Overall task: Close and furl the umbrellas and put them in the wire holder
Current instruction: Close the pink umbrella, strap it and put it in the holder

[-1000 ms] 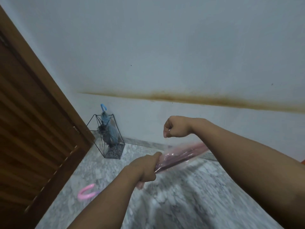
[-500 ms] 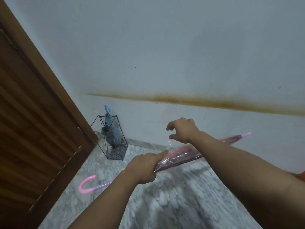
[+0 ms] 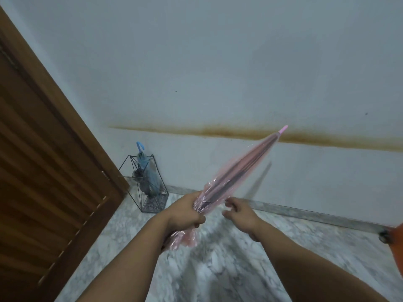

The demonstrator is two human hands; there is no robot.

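Note:
My left hand (image 3: 185, 212) grips a closed pink see-through umbrella (image 3: 237, 171) around its lower canopy. The umbrella slants up to the right, its pink tip near the brown wall stain. Its loose canopy edge hangs below my fist and its handle is hidden. Just right of the canopy, my right hand (image 3: 238, 212) hovers with relaxed, spread fingers and holds nothing. A black wire holder (image 3: 160, 182) stands on the floor in the corner by the door. A furled blue umbrella (image 3: 148, 171) stands in it, hooked handle up.
A brown wooden door (image 3: 43, 171) fills the left side. The white wall (image 3: 218, 62) runs behind, with a grey skirting strip along the marble floor (image 3: 239, 258). An orange object (image 3: 395, 240) pokes in at the right edge.
The pink umbrella has swung from nearly level to pointing steeply up-right. My right hand has come down from above it to beside the canopy. The pink handle has gone out of sight.

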